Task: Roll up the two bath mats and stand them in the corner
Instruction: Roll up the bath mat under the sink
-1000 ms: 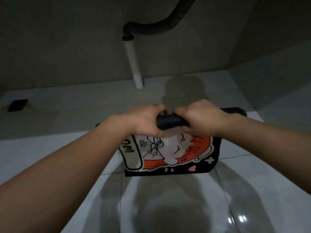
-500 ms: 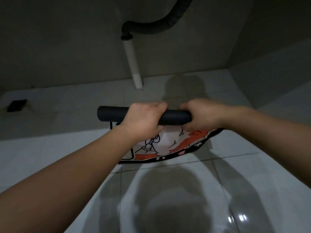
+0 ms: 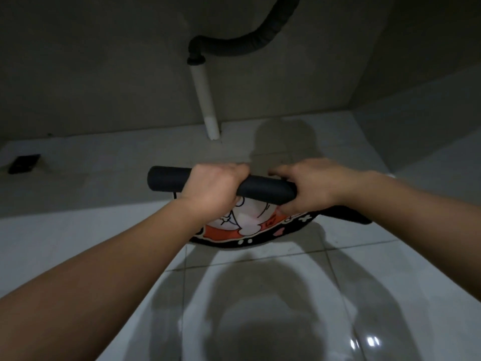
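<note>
A bath mat with a black back and a cartoon print in white, orange and black is partly rolled into a black tube, held off the floor. My left hand grips the tube left of its middle. My right hand grips its right end. The unrolled part hangs below my hands, its lower edge curved, and a black corner sticks out under my right wrist. I see only this one mat.
The floor is glossy white tile. A white drain pipe joined to a dark corrugated hose comes down the back wall. A dark floor drain lies far left. The walls meet in a corner at the right.
The tube has grown thicker and longer on the left as more mat was wound on. The hanging printed part has become shorter and has lifted off the floor.
</note>
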Demonstrator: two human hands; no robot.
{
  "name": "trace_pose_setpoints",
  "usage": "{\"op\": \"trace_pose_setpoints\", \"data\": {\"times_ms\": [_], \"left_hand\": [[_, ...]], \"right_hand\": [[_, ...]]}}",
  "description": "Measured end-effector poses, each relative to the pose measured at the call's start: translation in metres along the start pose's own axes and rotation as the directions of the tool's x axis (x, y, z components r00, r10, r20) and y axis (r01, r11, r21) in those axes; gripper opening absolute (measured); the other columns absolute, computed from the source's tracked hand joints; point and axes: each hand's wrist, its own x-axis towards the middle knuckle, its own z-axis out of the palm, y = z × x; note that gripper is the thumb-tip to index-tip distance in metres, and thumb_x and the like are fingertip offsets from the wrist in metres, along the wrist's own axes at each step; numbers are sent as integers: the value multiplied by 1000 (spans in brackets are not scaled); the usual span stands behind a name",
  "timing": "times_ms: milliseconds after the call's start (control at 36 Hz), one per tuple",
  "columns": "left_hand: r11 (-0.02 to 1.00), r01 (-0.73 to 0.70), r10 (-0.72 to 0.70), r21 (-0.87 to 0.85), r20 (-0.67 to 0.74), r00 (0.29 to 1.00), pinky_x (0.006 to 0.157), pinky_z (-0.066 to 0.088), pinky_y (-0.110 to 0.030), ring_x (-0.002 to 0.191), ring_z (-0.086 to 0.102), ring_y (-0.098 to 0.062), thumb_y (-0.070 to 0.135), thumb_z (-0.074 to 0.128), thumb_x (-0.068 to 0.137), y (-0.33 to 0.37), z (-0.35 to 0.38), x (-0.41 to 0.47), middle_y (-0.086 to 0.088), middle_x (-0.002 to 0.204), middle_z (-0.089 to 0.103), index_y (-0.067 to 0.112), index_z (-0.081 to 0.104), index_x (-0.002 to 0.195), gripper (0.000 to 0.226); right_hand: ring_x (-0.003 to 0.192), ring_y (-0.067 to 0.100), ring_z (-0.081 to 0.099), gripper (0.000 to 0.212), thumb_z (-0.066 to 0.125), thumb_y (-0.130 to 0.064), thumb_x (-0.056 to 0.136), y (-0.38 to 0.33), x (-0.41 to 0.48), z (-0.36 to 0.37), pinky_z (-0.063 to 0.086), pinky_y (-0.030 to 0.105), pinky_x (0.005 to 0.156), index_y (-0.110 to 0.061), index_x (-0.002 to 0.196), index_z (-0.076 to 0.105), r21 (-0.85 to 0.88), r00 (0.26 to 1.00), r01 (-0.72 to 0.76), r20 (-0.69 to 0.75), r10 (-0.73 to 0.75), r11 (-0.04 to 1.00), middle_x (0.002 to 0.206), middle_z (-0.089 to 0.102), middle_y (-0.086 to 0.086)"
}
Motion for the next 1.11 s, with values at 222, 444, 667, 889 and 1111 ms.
{"op": "trace_pose_setpoints", "data": {"times_ms": [222,444,667,889,1111], "left_hand": [[994,47,-30,-97,170,985,69,44,-33,90,63,-23,40,63,76,0,-2,9,4,100,64,27,54,107,35],[891,258,-33,-375,512,858,64,48,-31,80,61,-22,29,72,72,3,-11,16,4,82,57,26,51,95,32],[997,-41,49,-63,128,991,57,41,-32,80,64,-27,24,63,80,3,4,-1,-1,96,66,20,56,109,30],[989,50,-14,-141,245,969,62,39,-30,87,63,-22,39,62,76,3,-2,8,4,99,64,27,52,106,34],[903,291,-83,-314,538,839,65,46,-30,86,62,-25,36,72,73,5,-5,12,0,94,64,27,53,103,37]], "right_hand": [[73,18,59,24,64,-34,76,1,1,4,41,29,60,-32,98,55,5,996,-11,-87,12,1000,77,57,-7],[52,25,55,26,67,-22,72,8,-8,23,22,27,44,-15,94,56,-469,844,156,-394,-364,869,72,60,4],[87,19,62,60,66,-56,67,5,0,11,50,31,70,-34,119,47,-7,999,43,-25,-44,999,100,63,-6],[81,23,62,29,62,-35,78,-1,0,11,38,29,60,-28,106,54,-116,993,54,-102,-66,992,87,63,-1],[58,27,61,35,65,-25,71,10,-4,29,25,26,46,-12,103,60,-507,808,175,-416,-417,844,79,64,6]]}}
